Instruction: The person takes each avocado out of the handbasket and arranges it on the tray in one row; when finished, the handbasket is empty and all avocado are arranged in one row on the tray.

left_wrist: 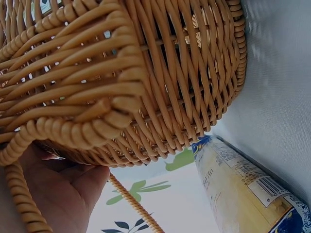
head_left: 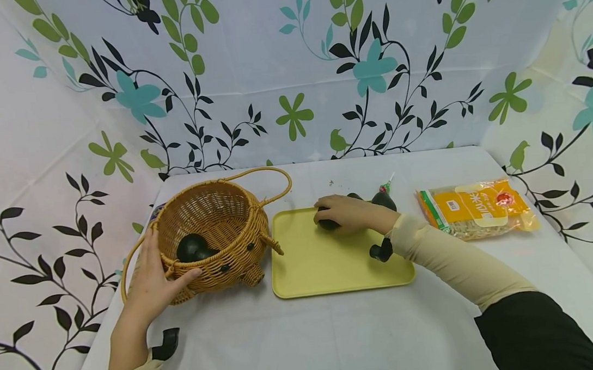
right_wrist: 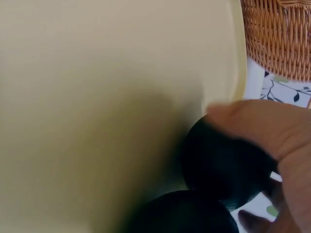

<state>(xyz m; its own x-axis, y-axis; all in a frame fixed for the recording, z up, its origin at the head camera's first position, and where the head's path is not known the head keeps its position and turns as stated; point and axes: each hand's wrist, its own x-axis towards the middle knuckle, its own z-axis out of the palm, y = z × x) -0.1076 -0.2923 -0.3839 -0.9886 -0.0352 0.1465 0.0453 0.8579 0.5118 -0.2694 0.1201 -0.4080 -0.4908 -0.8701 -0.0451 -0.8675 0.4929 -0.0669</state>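
Note:
A wicker basket [head_left: 250, 252] with an animal face stands at the left, dark green rounded fruit [head_left: 192, 247] inside it. My left hand [head_left: 150, 282] rests against the basket's outer left side, fingers straight along the wall and thumb spread toward the front. Over the yellow tray [head_left: 299, 272], my right hand [head_left: 344, 211] grips a dark green, smooth, avocado-like fruit [right_wrist: 223, 165]. Another dark green fruit [right_wrist: 182, 213] lies close to it in the right wrist view. At the tray's far right edge sits a dark green fruit [head_left: 384, 200], partly hidden by my forearm.
An orange and clear packet [head_left: 476, 208] lies right of the tray. Behind it, a small green and red item [head_left: 386, 187] shows at the tray's far edge. A blue-ended packet [left_wrist: 248, 189] lies beyond the basket. A leaf-patterned cloth [head_left: 292, 71] hangs behind the table.

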